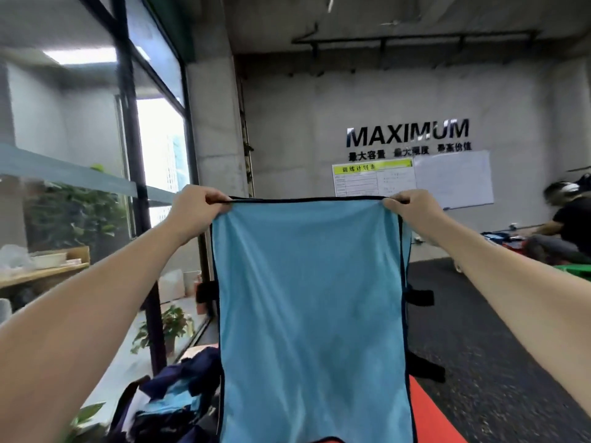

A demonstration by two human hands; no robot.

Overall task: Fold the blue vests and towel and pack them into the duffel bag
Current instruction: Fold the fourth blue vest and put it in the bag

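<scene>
A light blue vest (pixel 313 308) with dark trim hangs flat in front of me, held up at arm's length. My left hand (pixel 195 209) pinches its top left corner and my right hand (pixel 412 209) pinches its top right corner, stretching the top edge straight. Black straps stick out from its sides. Down at the lower left lies a dark navy duffel bag (pixel 166 410), with more light blue fabric (pixel 172 401) bunched in or on it. The vest hides what lies directly below it.
An orange-red mat (pixel 435 417) shows under the vest at the lower right, on dark flooring. A black-framed glass wall (pixel 140 219) and potted plants (pixel 172 327) stand at the left. A seated person (pixel 566 231) is at the far right, near a whiteboard.
</scene>
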